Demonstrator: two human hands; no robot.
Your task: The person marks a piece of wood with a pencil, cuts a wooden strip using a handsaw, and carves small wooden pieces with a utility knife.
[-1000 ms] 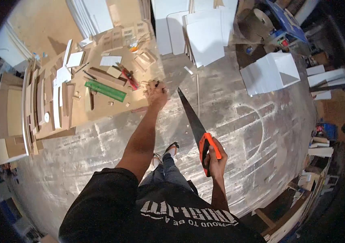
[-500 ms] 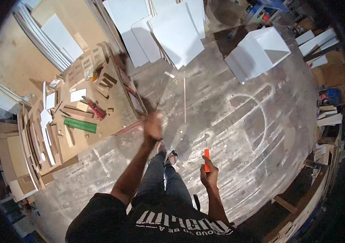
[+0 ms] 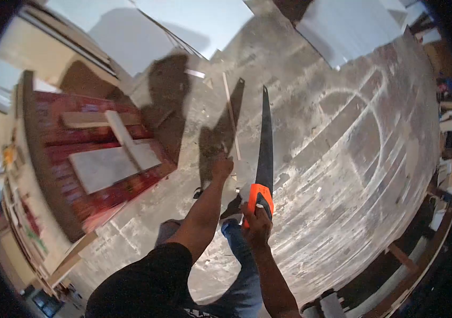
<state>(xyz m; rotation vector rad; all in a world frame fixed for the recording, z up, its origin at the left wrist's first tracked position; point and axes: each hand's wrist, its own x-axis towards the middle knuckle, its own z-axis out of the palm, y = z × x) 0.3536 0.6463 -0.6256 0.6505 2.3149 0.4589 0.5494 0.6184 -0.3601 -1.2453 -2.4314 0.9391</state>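
My right hand (image 3: 257, 225) is wrapped round the orange handle of a hand saw (image 3: 264, 143). The dark blade points away from me, tip at the far end, above the concrete floor. Its teeth are too small to make out. To the left, my left hand (image 3: 222, 165) is held out over the floor, fingers curled in and nothing visible in them. It is apart from the saw. A thin wooden strip (image 3: 231, 116) lies on the floor beyond it.
At left stands a workbench with a red side (image 3: 56, 127), where several boards (image 3: 104, 167) rest. Large white sheets (image 3: 194, 21) lean at the far side, with a white box-like piece (image 3: 342, 32) at far right. A wooden frame (image 3: 403, 257) stands at lower right.
My view has shifted forward and closer to the bench's red side. The saw, earlier seen edge-on, now shows its blade broadside. My legs have stepped, and the left hand has swung rightward in view.
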